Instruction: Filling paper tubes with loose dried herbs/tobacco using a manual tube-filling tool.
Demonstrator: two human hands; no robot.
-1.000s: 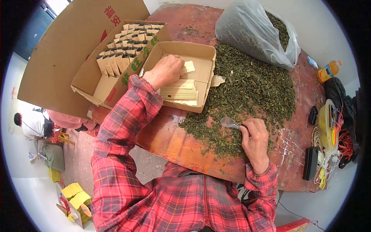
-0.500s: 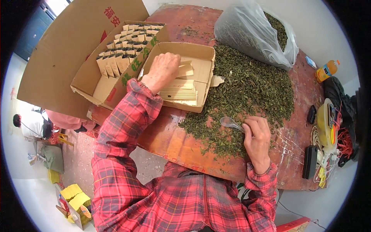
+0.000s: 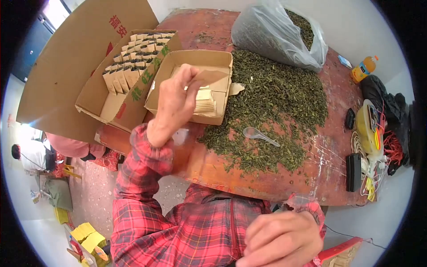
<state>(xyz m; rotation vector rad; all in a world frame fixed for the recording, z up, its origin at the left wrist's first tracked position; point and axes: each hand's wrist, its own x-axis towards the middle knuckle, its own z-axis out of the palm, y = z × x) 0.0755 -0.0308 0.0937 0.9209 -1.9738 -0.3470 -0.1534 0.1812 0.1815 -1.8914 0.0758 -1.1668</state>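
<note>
My left hand (image 3: 173,100) is raised over the small cardboard box (image 3: 190,56), its fingers pinching a small brown paper packet (image 3: 210,76). Beneath it in that box lies a stack of flat paper packets (image 3: 204,101). My right hand (image 3: 282,240) is close to my chest, off the table, with curled fingers blurred by motion; whether it holds anything is not clear. A clear plastic spoon (image 3: 260,135) lies on the loose dried leaves (image 3: 275,98), with neither hand touching it.
A larger cardboard box (image 3: 111,106) at the left holds rows of packets filled with dark leaves. Behind the leaf pile is a clear plastic bag of leaves (image 3: 275,38). An orange drink bottle (image 3: 364,69), a black case (image 3: 353,172) and a yellow container (image 3: 367,127) line the right side.
My right hand has let go of the spoon and drawn back toward my chest. My left hand has lifted a paper packet from inside the small box.
</note>
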